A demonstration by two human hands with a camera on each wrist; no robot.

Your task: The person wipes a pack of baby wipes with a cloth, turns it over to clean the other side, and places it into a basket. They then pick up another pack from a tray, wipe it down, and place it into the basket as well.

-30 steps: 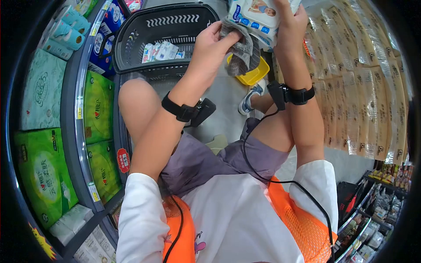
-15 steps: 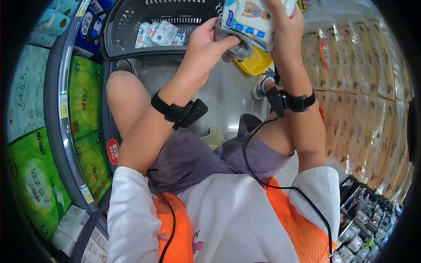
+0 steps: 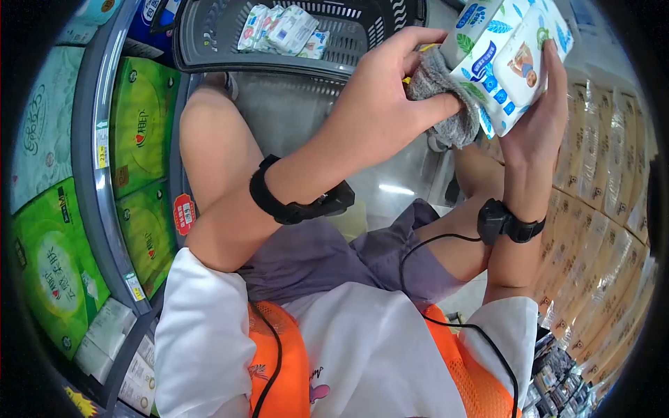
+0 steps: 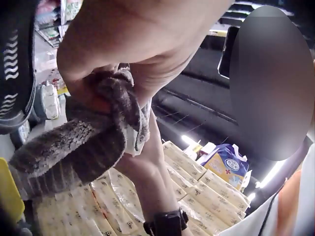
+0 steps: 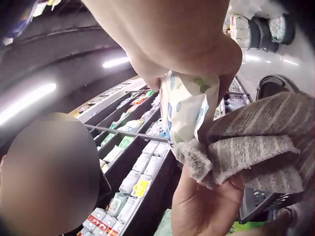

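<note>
In the head view, my right hand point(image 3: 540, 125) grips a white pack of baby wipes point(image 3: 488, 42) with leaf prints and a baby picture on its lid. The pack is tilted, with the thumb lying over its lid side. My left hand point(image 3: 383, 97) pinches a grey striped cloth point(image 3: 446, 90) between thumb and fingers, bunched against the pack's near left end. Loose folds of the cloth point(image 4: 98, 147) hang below that hand in the left wrist view. From the right wrist, the cloth point(image 5: 256, 147) spreads beside the pack point(image 5: 184, 110).
A black shopping basket point(image 3: 209, 42) holding several small packs point(image 3: 289, 31) stands on the floor ahead. Shelves with green tissue packs point(image 3: 143, 129) line the left. Film-wrapped cartons point(image 3: 592, 237) are stacked at right. A yellow tray point(image 4: 11, 189) shows at the left wrist view's edge.
Both hands, with the pack and cloth, have shifted right and nearer in the head view. The cloth hung loose earlier and now sits bunched at the pack's end.
</note>
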